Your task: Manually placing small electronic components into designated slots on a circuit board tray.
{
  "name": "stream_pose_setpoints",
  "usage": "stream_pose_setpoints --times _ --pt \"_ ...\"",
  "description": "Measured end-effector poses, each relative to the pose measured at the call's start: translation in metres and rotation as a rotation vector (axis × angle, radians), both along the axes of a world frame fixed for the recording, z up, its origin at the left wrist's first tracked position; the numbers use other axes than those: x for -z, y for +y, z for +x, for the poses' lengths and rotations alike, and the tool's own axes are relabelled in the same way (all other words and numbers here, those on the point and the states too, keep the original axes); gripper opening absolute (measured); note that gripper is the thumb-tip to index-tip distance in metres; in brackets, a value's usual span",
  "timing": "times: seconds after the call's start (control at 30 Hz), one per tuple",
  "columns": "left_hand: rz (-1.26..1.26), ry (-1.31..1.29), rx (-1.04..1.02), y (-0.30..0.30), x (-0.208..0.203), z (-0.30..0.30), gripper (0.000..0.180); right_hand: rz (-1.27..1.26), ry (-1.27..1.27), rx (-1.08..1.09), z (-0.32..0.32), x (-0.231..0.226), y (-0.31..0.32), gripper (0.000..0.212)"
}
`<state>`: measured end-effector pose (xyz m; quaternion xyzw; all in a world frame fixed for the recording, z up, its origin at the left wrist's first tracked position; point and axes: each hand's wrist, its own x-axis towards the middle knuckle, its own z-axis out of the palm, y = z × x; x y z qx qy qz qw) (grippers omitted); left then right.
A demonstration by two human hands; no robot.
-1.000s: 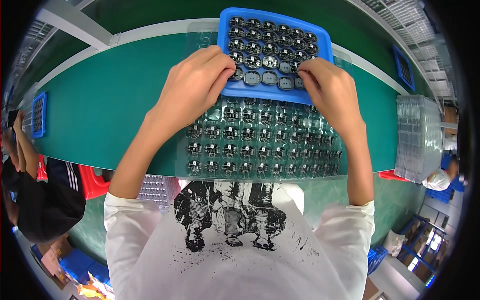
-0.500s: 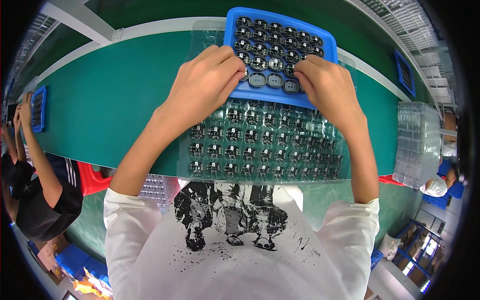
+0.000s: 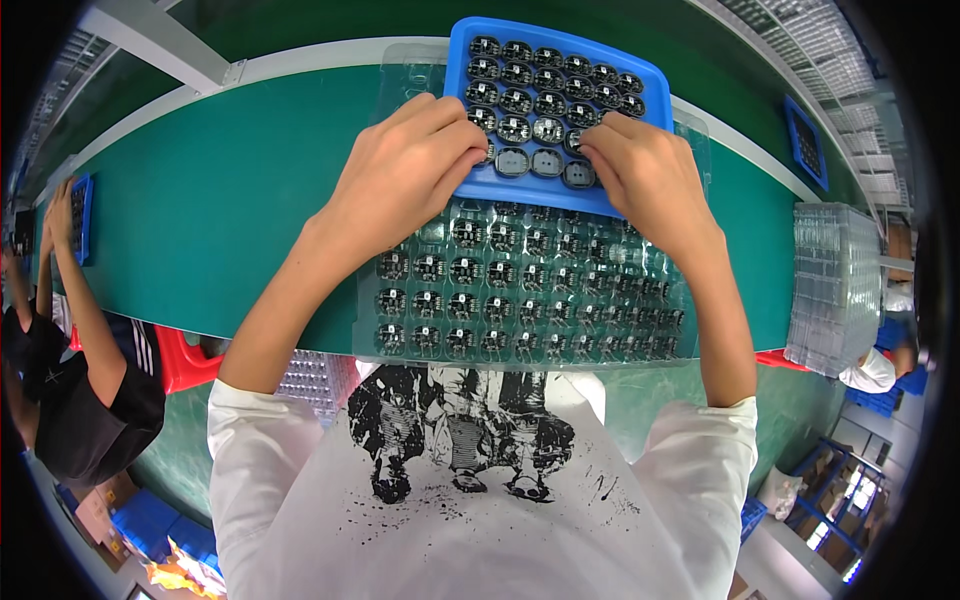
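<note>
In the blue plastic tray (image 3: 540, 190), most oval black housings (image 3: 549, 104) were board-filled, at least three bare; right hand (image 3: 648, 165) was pinched on a black circuit board (image 3: 573, 141), left hand (image 3: 408, 152) grip indeterminable.

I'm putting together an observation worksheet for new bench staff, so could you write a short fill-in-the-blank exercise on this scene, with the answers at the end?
The left hand and right hand are both at a shallow tray coloured ____.
The tabletop is coloured ____.
The stack of clear trays stands toward the person's ____ side.
The shirt with the black print has a ____ background.

Missing words: blue; green; right; white.
</note>
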<state>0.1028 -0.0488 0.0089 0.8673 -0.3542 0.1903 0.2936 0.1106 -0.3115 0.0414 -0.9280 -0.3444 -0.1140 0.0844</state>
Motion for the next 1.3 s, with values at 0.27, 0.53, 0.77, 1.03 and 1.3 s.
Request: stream_pose_setpoints --times 0.27,0.53,0.77,1.03,1.3 --pt "0.000 0.011 0.007 0.000 -0.001 0.000 0.007 0.114 0.030 0.028 -0.001 0.009 0.000 0.005" --pt "0.021 0.013 0.008 0.000 -0.002 -0.001 0.007 0.259 -0.039 0.014 -0.001 0.018 -0.003 0.008" --pt "0.046 0.051 0.010 -0.001 -0.004 -0.003 0.007 0.222 -0.144 0.001 -0.003 0.013 0.000 0.010" --pt "0.061 0.054 0.000 -0.001 -0.003 -0.003 0.006 0.210 -0.093 0.033 -0.004 0.011 0.000 0.010" --pt "0.058 0.056 0.003 -0.001 -0.001 -0.002 0.006 0.294 -0.082 -0.016 -0.003 0.020 -0.001 0.011"
